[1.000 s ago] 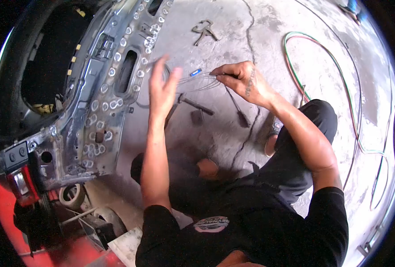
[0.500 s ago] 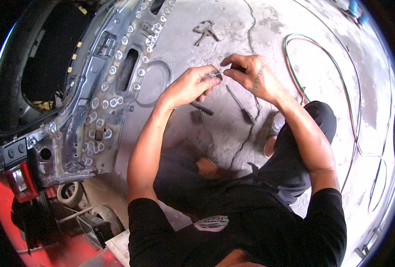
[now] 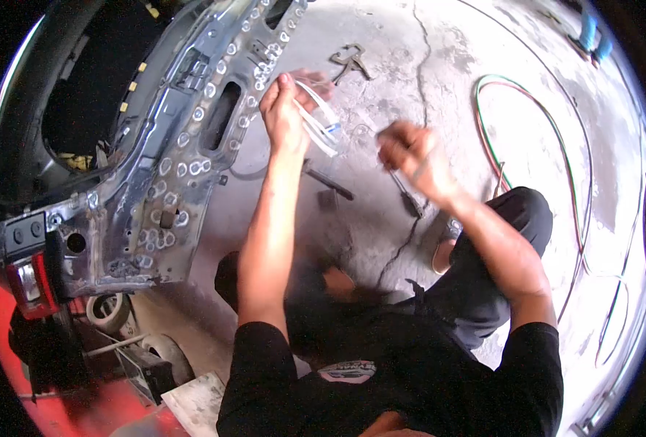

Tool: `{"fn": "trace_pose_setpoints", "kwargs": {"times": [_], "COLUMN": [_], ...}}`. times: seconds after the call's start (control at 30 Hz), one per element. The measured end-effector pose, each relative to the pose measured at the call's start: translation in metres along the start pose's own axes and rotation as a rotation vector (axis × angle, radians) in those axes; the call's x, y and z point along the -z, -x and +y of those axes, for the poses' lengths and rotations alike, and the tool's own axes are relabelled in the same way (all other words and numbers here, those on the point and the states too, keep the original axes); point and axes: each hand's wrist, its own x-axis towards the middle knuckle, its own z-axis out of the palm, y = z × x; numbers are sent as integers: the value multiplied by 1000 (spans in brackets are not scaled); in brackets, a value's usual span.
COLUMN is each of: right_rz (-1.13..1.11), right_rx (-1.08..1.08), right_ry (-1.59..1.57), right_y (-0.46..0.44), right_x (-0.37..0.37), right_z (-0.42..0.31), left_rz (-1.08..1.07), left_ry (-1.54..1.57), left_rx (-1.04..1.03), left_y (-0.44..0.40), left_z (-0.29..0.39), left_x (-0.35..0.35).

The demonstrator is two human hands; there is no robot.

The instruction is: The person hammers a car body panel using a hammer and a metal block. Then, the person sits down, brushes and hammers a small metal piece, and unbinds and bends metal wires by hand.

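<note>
My left hand (image 3: 288,113) is raised beside the bare metal body panel (image 3: 192,138), thumb up and other fingers smeared by motion. Pale, blurred wire loops (image 3: 319,127) cross beside its palm; whether it grips them is unclear. To the right, my right hand (image 3: 418,156) is blurred, with its fingers curled together on the wire, whose faint loops run toward it. A small blue piece (image 3: 332,127) shows by the loops. Below my hands lie a hammer (image 3: 330,180) and a thin dark-handled tool (image 3: 408,198) on the floor.
A metal clamp-like tool (image 3: 351,63) lies on the cracked concrete floor (image 3: 447,109). Green and red hoses (image 3: 556,131) curve at the right. Rolls of tape (image 3: 108,313) and a dark box (image 3: 148,371) sit at lower left, near a red tail light (image 3: 32,288).
My hands have moved apart: the left up and left, the right slightly down. The wire loops now spread beside my left palm. The view has shifted slightly.
</note>
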Motion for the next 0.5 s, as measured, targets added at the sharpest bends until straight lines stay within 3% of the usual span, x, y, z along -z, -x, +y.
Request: {"fn": "trace_pose_setpoints", "kwargs": {"times": [0.1, 0.2, 0.37, 0.5], "right_rz": [-138, -201, -98, -106], "right_rx": [136, 79, -187, -110], "right_ry": [-12, -102, -220, -197], "right_y": [15, 13, 1, -11], "right_x": [-42, -49, -19, -12], "right_z": [30, 37, 11, 16], "left_rz": [174, 391, 239, 204], "left_ry": [368, 416, 317, 402], "left_rx": [-2, 29, -63, -56], "left_y": [-22, -29, -14, 3], "left_z": [-15, -23, -18, -19], "left_x": [-8, -12, 16, 13]}}
